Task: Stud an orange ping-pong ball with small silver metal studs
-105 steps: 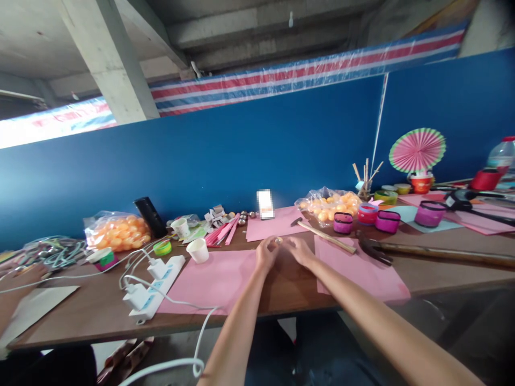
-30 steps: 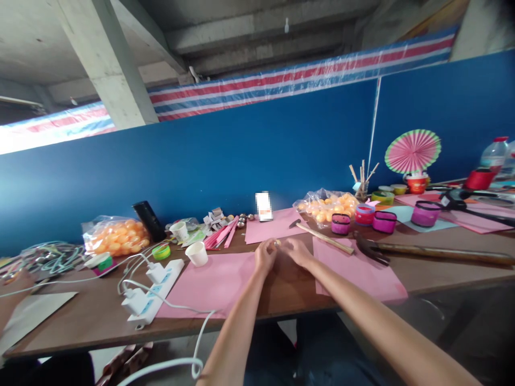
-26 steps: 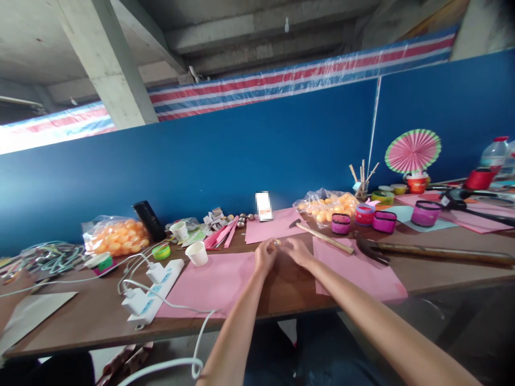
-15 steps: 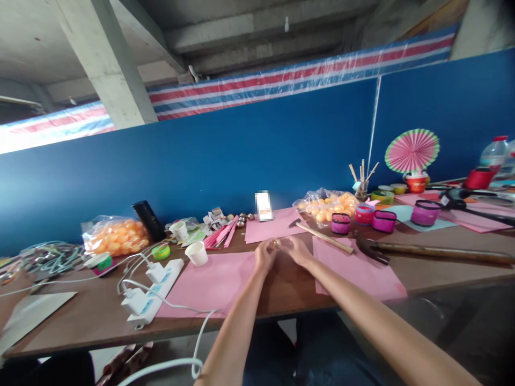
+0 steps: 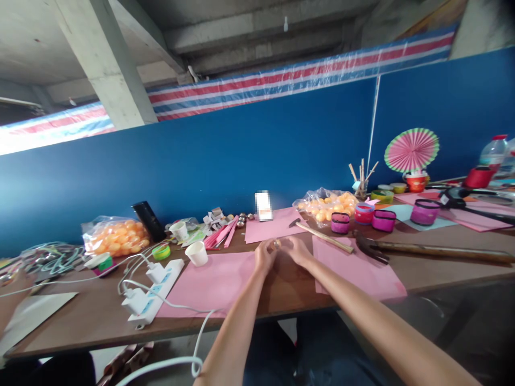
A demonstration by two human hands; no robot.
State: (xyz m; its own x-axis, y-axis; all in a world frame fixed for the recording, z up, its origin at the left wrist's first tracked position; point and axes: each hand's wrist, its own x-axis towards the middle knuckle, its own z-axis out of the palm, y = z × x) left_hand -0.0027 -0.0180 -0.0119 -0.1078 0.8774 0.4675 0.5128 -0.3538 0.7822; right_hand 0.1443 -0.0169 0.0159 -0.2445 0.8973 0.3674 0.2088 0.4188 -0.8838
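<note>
At the middle of the brown table, my left hand (image 5: 264,254) is closed on a small shiny ball (image 5: 276,244), which shows at its fingertips. My right hand (image 5: 298,251) is just to the right, its fingers pointing toward the ball; its fingertips are too small and blurred to tell whether they touch or hold anything. Pink sheets lie on both sides, one at the left (image 5: 217,279) and one at the right (image 5: 362,273). Behind my hands is another pink sheet (image 5: 273,225).
A small hammer (image 5: 324,237) and a larger hammer (image 5: 438,252) lie at the right. Bags of orange balls (image 5: 116,237), a white cup (image 5: 197,253) and a power strip (image 5: 156,295) with cables are at the left. Another person's hand (image 5: 20,284) is at the far left.
</note>
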